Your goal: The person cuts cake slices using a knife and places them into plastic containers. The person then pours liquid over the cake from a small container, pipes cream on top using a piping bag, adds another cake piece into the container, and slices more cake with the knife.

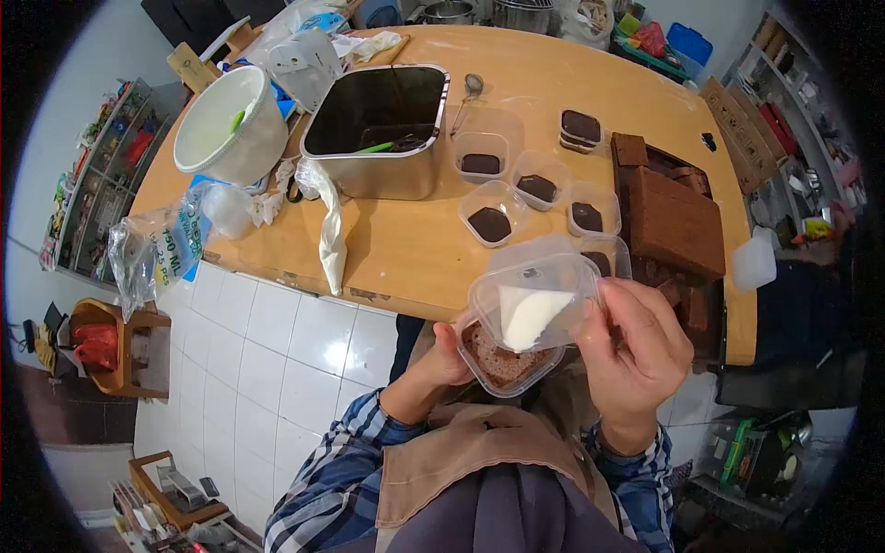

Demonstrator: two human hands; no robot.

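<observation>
My left hand (441, 361) is wrapped round the side of a clear square plastic cup with a porous brown cake layer (502, 361) in it. Over that cup, my right hand (638, 346) pinches the edge of a second clear plastic piece (493, 276), tilted; whether it is a lid or a cup I cannot tell. A white, roughly triangular patch (530, 313) shows in or through it. Just beyond, clear cups with dark chocolate tops stand on the table, such as one cup (489, 224) and another cup (536, 187).
A metal pan (373, 175) with dark residue and a green-handled tool stands beside a white bucket (230, 129). A piping bag (332, 230) hangs over the table edge (387, 290). Brown cake slabs (678, 221) lie on a dark tray at right. A small strainer (472, 88) lies behind.
</observation>
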